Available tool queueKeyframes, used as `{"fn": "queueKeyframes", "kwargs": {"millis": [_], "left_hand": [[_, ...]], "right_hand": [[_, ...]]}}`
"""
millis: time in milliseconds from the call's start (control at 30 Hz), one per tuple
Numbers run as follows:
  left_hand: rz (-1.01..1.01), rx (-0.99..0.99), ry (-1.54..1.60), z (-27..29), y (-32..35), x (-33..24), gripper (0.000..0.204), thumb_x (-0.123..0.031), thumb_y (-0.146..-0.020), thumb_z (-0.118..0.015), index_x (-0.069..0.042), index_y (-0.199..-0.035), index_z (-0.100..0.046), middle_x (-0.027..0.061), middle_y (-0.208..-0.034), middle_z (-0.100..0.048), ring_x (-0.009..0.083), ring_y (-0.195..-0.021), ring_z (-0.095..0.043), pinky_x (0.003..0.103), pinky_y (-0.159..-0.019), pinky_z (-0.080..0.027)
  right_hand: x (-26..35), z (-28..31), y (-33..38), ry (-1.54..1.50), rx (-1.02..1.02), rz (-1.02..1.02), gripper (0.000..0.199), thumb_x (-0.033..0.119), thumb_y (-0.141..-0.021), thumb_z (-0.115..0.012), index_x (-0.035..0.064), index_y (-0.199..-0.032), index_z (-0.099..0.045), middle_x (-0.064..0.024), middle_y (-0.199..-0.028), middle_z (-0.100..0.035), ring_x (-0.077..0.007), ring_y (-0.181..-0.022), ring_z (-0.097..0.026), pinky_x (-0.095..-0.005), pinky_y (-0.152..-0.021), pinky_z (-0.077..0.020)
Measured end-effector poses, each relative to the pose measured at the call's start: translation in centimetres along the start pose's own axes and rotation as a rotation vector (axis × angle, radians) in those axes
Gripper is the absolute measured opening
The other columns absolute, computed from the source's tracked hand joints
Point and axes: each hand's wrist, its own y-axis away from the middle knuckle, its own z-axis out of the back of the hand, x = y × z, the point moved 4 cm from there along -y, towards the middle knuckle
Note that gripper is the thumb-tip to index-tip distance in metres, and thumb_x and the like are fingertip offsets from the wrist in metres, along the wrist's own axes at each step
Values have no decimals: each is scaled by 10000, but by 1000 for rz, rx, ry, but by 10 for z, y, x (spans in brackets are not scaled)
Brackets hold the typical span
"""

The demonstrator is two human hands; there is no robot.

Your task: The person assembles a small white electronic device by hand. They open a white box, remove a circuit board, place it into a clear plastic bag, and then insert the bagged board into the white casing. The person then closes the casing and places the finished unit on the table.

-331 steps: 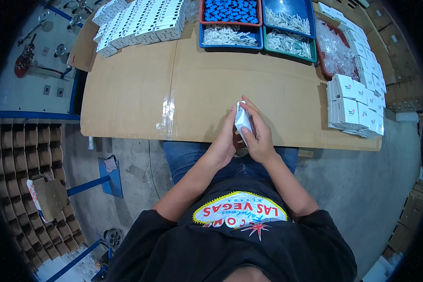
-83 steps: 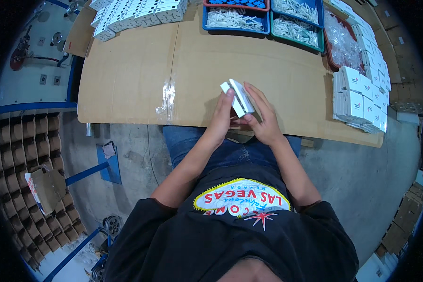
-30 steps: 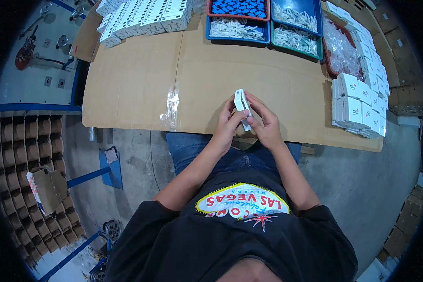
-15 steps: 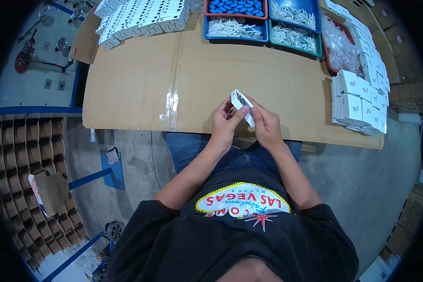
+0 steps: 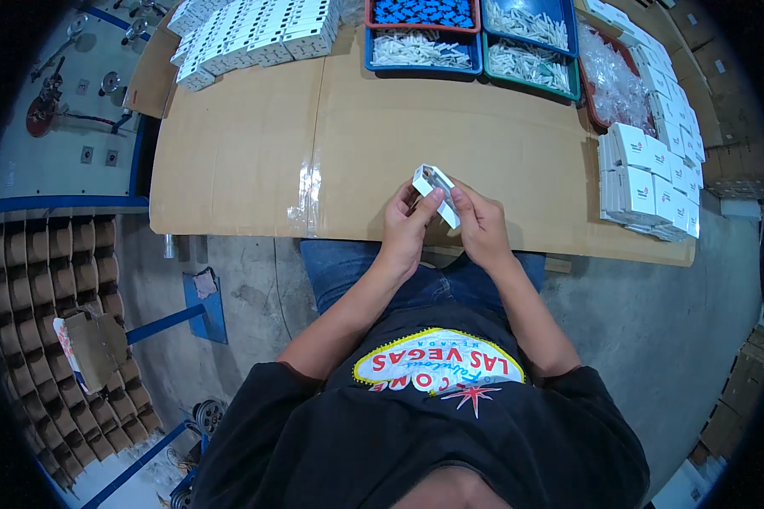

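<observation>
Centrally, at the near edge of the cardboard-covered table: one small white carton, held above the surface with an end flap open. Left hand: fingers curled round the carton's left side, thumb pressed on its face. Right hand: fingers pinching the carton's right and lower edge. Both hands touch the carton; neither rests on the table.

Far edge, left: rows of white cartons laid flat, close together. Far edge, centre: blue tray of small blue parts; blue tray of white parts; green tray of white parts. Right of these: red bin of clear plastic bags. Right side: stack of closed white cartons, well apart from the hands.
</observation>
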Motion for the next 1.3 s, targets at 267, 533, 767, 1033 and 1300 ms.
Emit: {"fn": "queueKeyframes", "kwargs": {"millis": [267, 533, 767, 1033, 1300], "left_hand": [[-6, -6, -37, -2, -3, -5, 494, -170, -941, -775, 16, -1342, -556, 62, -1200, -644, 124, -1098, -623, 293, -995, -509], [144, -72, 52, -7, 7, -13, 422, -265, -964, -758, -21, -1261, -584, 56, -1144, -659, 135, -1075, -645, 293, -941, -518], [72, 34, 147, -17, 13, -21, 454, -423, -972, -723, -56, -1206, -592, 38, -1111, -660, 139, -1073, -646, 302, -966, -490], [56, 54, 100, -15, 12, -20, 448, -463, -1003, -660, -68, -1199, -580, 45, -1097, -658, 144, -1068, -645, 332, -982, -503], [223, -43, 124, -7, 8, -19, 762, -755, -1004, -337, -98, -1323, -554, 96, -1203, -660, 212, -1113, -651, 406, -940, -551]], "right_hand": [[-12, -3, 0, -188, 55, -119, 404, 292, -1082, -556, 10, -1354, -656, -94, -1093, -761, -113, -964, -663, -280, -848, -531], [-10, 6, -2, -270, 136, -38, 430, 300, -1075, -559, 2, -1375, -635, -127, -1273, -707, -168, -1120, -656, -326, -978, -513], [-9, 9, -2, -334, 108, 110, 431, 287, -1090, -501, -27, -1351, -640, -167, -1342, -675, -224, -1248, -625, -355, -1078, -466], [-14, 9, -3, -362, 124, 13, 406, 244, -1092, -491, -35, -1350, -635, -164, -1379, -654, -227, -1282, -603, -361, -1106, -448], [16, 10, -5, -40, 201, 326, 550, 190, -919, -660, 10, -1431, -573, -209, -1489, -555, -345, -1414, -501, -465, -1215, -310]]}}
